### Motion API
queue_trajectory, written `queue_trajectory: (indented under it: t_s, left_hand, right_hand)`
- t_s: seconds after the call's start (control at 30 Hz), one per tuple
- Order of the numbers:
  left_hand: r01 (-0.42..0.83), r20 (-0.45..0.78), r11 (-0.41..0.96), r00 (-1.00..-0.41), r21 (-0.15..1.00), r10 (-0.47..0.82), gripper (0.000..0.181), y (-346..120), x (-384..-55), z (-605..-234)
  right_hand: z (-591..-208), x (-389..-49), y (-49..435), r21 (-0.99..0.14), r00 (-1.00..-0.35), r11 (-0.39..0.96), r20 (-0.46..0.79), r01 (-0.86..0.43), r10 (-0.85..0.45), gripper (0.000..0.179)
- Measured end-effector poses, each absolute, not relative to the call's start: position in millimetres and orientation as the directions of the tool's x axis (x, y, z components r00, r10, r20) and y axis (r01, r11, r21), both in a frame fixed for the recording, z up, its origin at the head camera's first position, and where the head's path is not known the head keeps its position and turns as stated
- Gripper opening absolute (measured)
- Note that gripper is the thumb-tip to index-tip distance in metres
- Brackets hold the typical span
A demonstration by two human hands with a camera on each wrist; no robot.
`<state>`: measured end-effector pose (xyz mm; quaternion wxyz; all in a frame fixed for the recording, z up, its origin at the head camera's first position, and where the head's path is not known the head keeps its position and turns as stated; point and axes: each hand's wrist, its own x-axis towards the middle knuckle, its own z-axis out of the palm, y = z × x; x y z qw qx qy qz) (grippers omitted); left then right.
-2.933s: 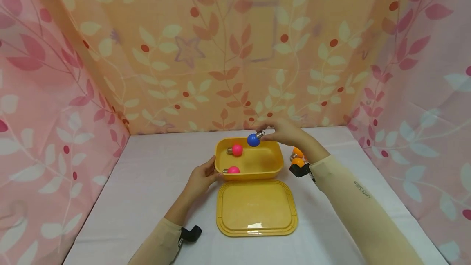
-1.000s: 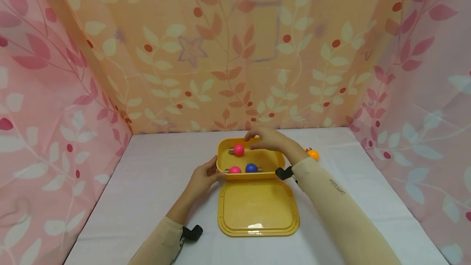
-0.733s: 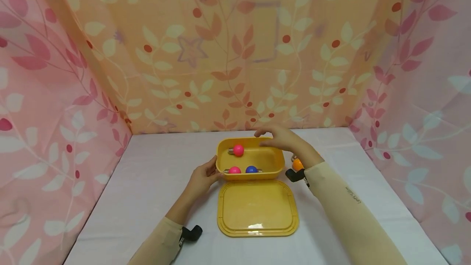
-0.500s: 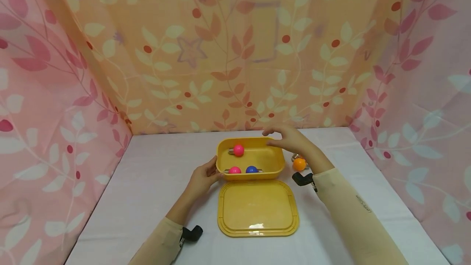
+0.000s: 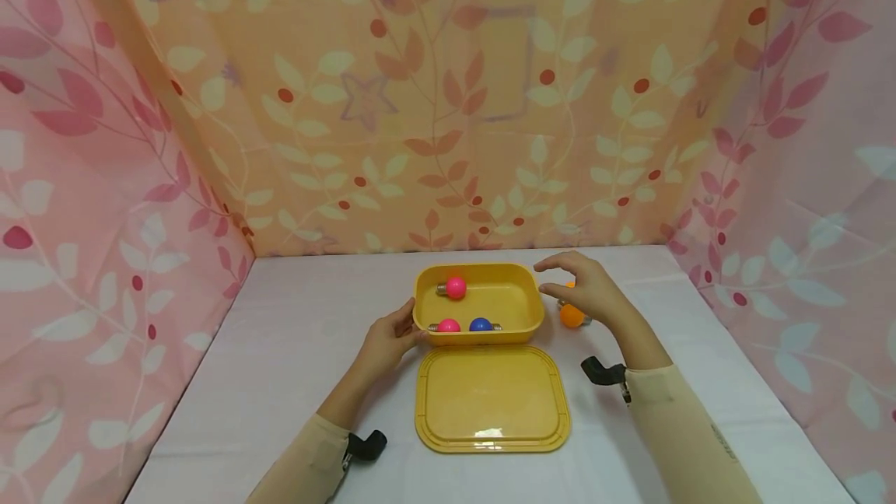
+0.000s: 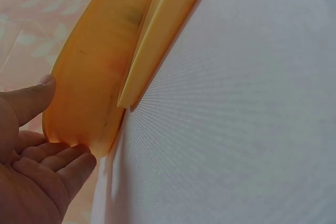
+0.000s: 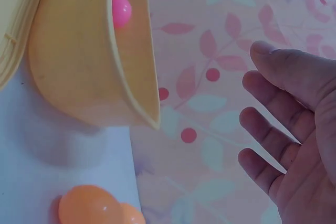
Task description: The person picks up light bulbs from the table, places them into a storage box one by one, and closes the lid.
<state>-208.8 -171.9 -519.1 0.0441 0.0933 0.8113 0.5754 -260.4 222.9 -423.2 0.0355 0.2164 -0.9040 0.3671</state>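
Observation:
A yellow plastic box [image 5: 500, 303] holds two pink light bulbs, one pink bulb [image 5: 456, 288] at the back left and another pink bulb [image 5: 449, 326] at the front. Beside the latter lies a blue light bulb [image 5: 481, 325]. My left hand [image 5: 385, 341] holds the box's left end; in the left wrist view its thumb [image 6: 37, 98] touches the side, with fingers against the end. My right hand [image 5: 588, 286] hovers off the box's right end, fingers parted and holding nothing. Below it are orange light bulbs, one orange bulb [image 5: 572, 316] plain, others partly hidden.
A yellow lid [image 5: 493, 395] lies flat in front of the box on the white tablecloth [image 5: 301, 309]. Patterned cloth [image 5: 448, 99] closes off the back and both sides. A black wrist camera [image 5: 367, 446] sits on each forearm.
The blue bulb, earlier in my right hand, now lies in the box. My right hand has let it go and moved right, over the orange bulbs. My left hand stays put.

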Motion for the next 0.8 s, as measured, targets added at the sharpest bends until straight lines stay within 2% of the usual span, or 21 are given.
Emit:
queue_trajectory:
  t_s: [0.2, 0.53, 0.8]
  left_hand:
    - [0.091, 0.028, 0.325, -0.981, 0.942, 0.193, 0.087, -171, -209, -520]
    - [0.088, 0.025, 0.334, -0.982, 0.939, 0.187, 0.086, -171, -210, -521]
    - [0.085, 0.022, 0.346, -0.983, 0.934, 0.183, 0.085, -171, -209, -520]
  right_hand:
    - [-436, -249, 241, -0.697, -0.933, 0.623, 0.22, -0.355, -0.285, 0.04]
    - [-454, -245, 262, -0.736, -0.955, 0.61, 0.192, -0.293, -0.227, 0.04]
    - [-470, -246, 279, -0.717, -0.971, 0.655, 0.151, -0.237, -0.186, 0.041]
